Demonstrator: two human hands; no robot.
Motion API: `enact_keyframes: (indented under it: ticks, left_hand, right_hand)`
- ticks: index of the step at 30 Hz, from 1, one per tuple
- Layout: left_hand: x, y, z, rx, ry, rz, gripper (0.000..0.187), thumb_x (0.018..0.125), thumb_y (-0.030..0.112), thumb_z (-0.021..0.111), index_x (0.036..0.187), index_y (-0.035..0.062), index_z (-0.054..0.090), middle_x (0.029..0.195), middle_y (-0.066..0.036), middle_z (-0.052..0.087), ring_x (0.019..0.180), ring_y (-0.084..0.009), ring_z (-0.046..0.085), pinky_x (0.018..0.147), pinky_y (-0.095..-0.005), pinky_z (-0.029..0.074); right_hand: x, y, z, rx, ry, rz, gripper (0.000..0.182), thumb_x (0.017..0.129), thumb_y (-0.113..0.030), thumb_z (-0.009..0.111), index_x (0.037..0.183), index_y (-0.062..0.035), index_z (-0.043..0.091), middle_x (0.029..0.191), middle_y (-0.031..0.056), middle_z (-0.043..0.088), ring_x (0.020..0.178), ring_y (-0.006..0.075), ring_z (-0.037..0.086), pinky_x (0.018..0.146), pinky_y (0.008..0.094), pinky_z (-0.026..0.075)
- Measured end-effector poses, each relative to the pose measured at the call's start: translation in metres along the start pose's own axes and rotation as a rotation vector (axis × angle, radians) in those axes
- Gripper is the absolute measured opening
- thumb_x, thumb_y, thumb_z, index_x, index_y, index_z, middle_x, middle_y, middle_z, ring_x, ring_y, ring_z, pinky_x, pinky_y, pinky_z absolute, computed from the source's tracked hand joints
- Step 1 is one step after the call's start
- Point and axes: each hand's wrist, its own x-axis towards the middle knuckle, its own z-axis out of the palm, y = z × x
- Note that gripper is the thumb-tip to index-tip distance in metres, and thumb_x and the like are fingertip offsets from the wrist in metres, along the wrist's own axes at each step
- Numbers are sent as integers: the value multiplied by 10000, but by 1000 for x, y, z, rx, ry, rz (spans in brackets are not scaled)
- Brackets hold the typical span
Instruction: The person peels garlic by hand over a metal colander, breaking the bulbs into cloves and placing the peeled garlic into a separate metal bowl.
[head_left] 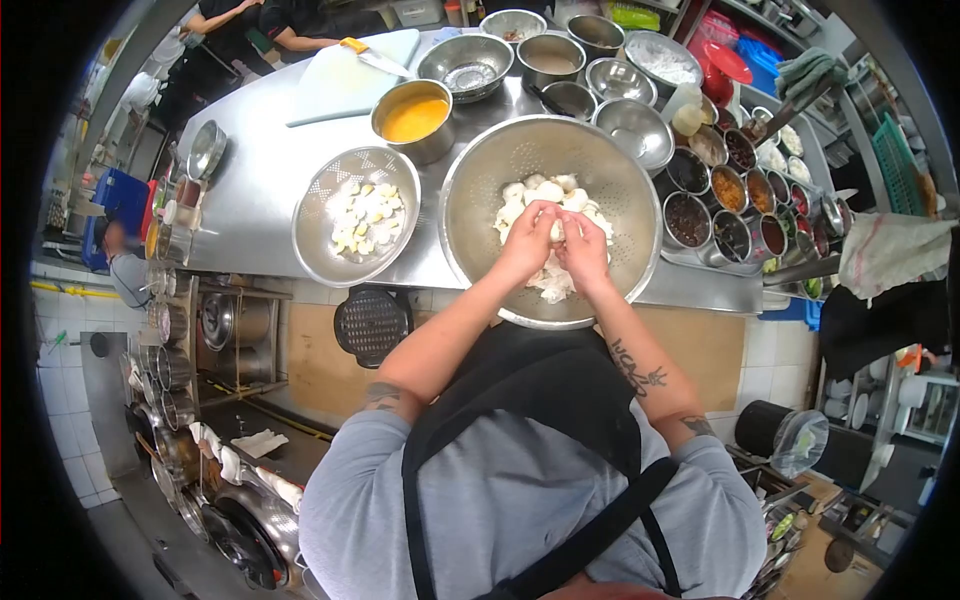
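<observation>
Both hands meet over a large perforated metal colander (470, 235) at the front of the steel table. My left hand (527, 240) and my right hand (584, 250) are closed with fingertips together around a piece of garlic (557, 231), mostly hidden by the fingers. Whole white garlic bulbs (543, 190) lie in the colander just beyond my hands, with loose papery garlic skins (553, 283) below them. To the left stands a smaller perforated colander (318, 240) holding many pale yellow garlic cloves (365, 215).
Behind the colanders stand a pot of orange liquid (413, 118) and several metal bowls (634, 130). A knife (376, 58) lies on a pale cutting board (335, 85). At right are containers of sauces and toppings (688, 220). Other people (290, 25) stand across the table.
</observation>
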Motion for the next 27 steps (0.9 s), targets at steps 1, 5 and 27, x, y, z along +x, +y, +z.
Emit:
enact_keyframes:
  ticks: [1,5,27]
  left_hand:
    - [-2,6,-1,-109,-53,-123,227,1034,308,461,980,106,548,621,15,452,487,-69,405,415,-254,314]
    - [3,2,0,-157,27,-234,302,1046,413,428,1032,143,563,592,40,420,437,-40,295,380,-223,218]
    - [-8,25,-28,-415,-93,-474,361,1016,433,413,925,106,535,566,30,357,412,-77,255,391,-261,206]
  right_hand:
    - [1,0,0,-47,2,-51,248,1026,-247,523,1018,-32,647,647,-28,533,503,31,432,440,212,328]
    - [6,9,-2,-325,23,-295,318,996,-310,578,1017,-4,663,712,71,652,596,118,590,530,289,453]
    - [-11,-19,-7,217,-233,152,117,909,-123,705,948,-24,656,730,9,599,574,51,495,445,198,336]
